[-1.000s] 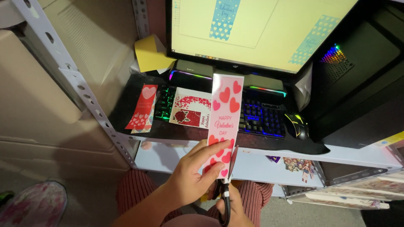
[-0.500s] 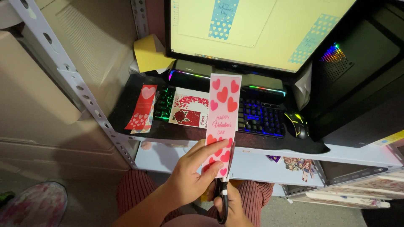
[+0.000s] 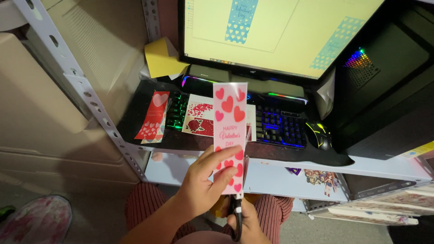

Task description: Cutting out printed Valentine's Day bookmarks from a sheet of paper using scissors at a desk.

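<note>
Head view shows you holding a tall pink bookmark (image 3: 230,135) printed with red hearts, upright in front of the desk. Your left hand (image 3: 205,183) grasps its lower part: the thumb lies across the front near the middle and the fingers (image 3: 233,174) curl over the face just below, so the bottom hearts peek out between them. Right under those fingers, your right hand (image 3: 244,223) is clenched on the black handles of a pair of scissors (image 3: 237,216), whose blades rise along the strip's right edge; you cannot tell from here whether the blades are parted.

Beyond your fingertips, behind the bookmark's top half, sits a backlit keyboard (image 3: 275,129) on a dark mat. A white card with red roses (image 3: 199,122) lies on it just left of the strip, and further left a red heart bookmark (image 3: 153,116) rests on the mat. To the right of your fingers, past the keys, is a black mouse (image 3: 318,134). Above everything, the monitor (image 3: 271,31) shows blue strip designs on a pale yellow page.
</note>
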